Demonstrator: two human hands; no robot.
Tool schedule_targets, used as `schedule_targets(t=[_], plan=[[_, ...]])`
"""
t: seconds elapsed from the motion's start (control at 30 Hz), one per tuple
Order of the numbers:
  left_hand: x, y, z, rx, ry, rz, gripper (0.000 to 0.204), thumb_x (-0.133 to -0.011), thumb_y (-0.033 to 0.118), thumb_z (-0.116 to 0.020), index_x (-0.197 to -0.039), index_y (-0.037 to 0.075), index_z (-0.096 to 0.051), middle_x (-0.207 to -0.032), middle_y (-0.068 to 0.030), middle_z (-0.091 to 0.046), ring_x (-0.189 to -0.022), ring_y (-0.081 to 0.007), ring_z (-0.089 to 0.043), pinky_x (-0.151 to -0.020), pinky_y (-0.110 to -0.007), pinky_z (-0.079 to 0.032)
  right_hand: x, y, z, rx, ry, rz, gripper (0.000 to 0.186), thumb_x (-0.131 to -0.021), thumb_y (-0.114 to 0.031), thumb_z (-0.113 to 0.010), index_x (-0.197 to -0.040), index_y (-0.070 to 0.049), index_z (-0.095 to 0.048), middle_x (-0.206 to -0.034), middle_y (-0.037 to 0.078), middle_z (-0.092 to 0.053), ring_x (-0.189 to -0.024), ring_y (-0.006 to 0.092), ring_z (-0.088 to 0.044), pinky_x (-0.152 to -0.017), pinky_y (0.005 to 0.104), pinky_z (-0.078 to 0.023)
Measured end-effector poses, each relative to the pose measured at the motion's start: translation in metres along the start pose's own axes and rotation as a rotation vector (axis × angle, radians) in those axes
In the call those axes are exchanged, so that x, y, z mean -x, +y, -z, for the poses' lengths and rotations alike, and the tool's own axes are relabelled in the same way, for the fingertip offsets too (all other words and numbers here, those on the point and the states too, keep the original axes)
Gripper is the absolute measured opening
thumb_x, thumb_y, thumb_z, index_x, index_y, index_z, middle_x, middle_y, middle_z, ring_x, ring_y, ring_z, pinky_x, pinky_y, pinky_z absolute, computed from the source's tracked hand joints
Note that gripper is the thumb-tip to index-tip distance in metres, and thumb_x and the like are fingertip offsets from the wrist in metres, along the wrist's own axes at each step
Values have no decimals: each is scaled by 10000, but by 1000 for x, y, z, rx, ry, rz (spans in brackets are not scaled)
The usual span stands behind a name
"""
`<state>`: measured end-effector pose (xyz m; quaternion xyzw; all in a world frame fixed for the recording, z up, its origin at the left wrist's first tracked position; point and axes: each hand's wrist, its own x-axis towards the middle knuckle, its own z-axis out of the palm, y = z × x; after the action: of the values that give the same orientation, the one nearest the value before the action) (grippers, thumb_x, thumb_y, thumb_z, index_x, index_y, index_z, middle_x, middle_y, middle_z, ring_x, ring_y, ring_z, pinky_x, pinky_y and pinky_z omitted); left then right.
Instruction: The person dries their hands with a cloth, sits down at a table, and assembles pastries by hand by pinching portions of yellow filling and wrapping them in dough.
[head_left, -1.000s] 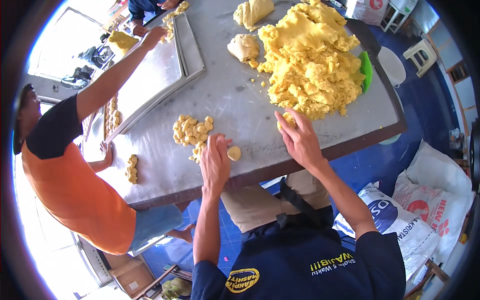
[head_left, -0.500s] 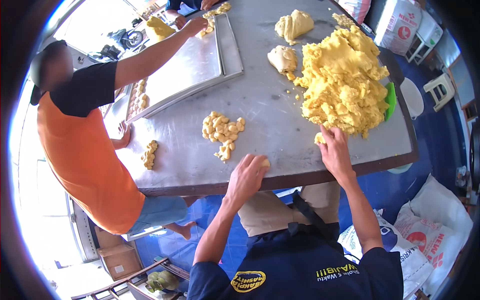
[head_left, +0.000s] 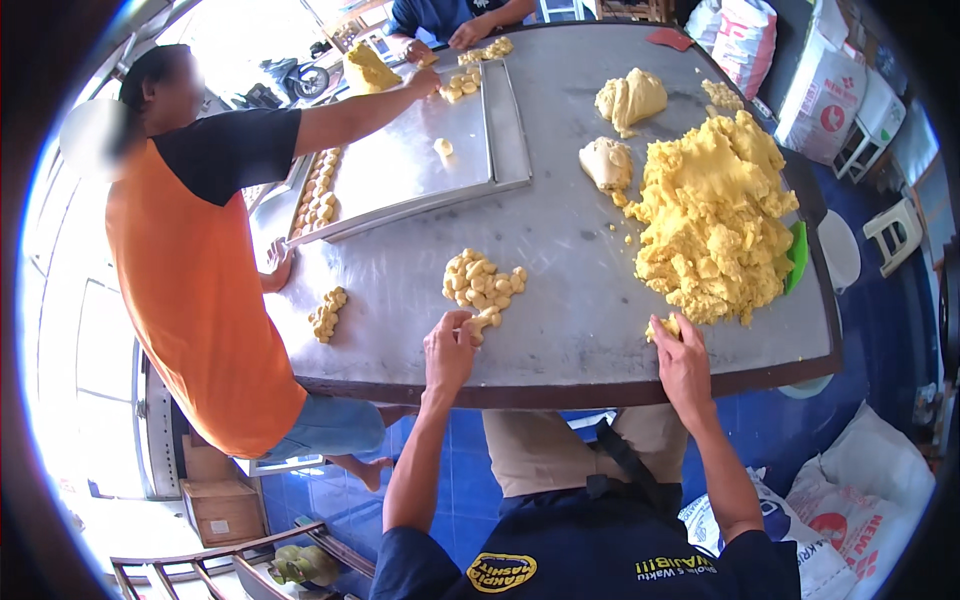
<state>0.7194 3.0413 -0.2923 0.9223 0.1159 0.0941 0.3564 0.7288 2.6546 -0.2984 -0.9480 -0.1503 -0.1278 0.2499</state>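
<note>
My left hand (head_left: 447, 352) is at the near edge of a heap of small pale dough balls (head_left: 482, 278), its curled fingers closed on a dough ball (head_left: 477, 337). Close to the table's front edge, my right hand (head_left: 684, 362) grips a small lump of yellow crumbly paste (head_left: 662, 326). Just beyond it rises a big mound of the same yellow paste (head_left: 715, 215), with a green scraper (head_left: 797, 257) partly hidden at its right side. Two larger pieces of smooth dough, one farther (head_left: 632, 100) and one nearer (head_left: 606, 164), lie left of the mound.
A metal tray (head_left: 400, 207) holding rows of filled balls stands at the left. Beside it, a person in an orange shirt (head_left: 200, 300) reaches across; another person's arms (head_left: 480, 25) are at the far end. A smaller dough-ball cluster (head_left: 327, 314) lies left. White sacks (head_left: 850, 500) stand lower right.
My left hand has moved left and forward to the dough-ball heap. My right hand has drawn back from the mound with the yellow lump. A ball now lies on the tray's bare middle.
</note>
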Motion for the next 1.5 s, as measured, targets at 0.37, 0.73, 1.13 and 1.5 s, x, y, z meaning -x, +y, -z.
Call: schedule_targets(t=[0.37, 0.73, 1.13, 1.5], plan=[[-19, -9, -5, 98, 74, -8, 251, -931, 164, -733, -1126, 12, -689, -976, -167, -696, -791, -238, -735, -717, -372, -585, 11, -2, -1, -55, 51, -54, 395, -913, -33, -714, -1307, -32, -697, -1268, 195, -639, -1112, 382, -622, -985, 462, -501], [-8, -4, -8, -52, 35, -95, 147, -903, 82, -692, -1026, 13, -651, -1088, -207, -627, -995, -412, -643, -911, -486, -538, -25, 16, 7, 82, -95, 65, 403, -829, 26, -720, -1229, -22, -722, -1084, 173, -630, -1029, 348, -604, -930, 429, -505], [42, 48, 16, -255, -105, -154, 559, -859, -40, -523, -1411, -98, -462, -1396, -324, -530, -1224, -475, -539, -1029, -551, -436, 14, 7, 16, 161, -27, 46, 453, -963, 21, -583, -1415, 28, -572, -1359, 245, -576, -1207, 384, -567, -1023, 463, -468], [45, 81, -66, -428, -15, -594, 385, -905, 335, -763, -1126, 23, -719, -1084, -106, -766, -1192, -384, -662, -911, -461, -562, -30, 12, 37, 193, -226, -3, 496, -838, 56, -650, -1334, 33, -633, -1134, 203, -582, -1096, 362, -576, -982, 419, -488]])
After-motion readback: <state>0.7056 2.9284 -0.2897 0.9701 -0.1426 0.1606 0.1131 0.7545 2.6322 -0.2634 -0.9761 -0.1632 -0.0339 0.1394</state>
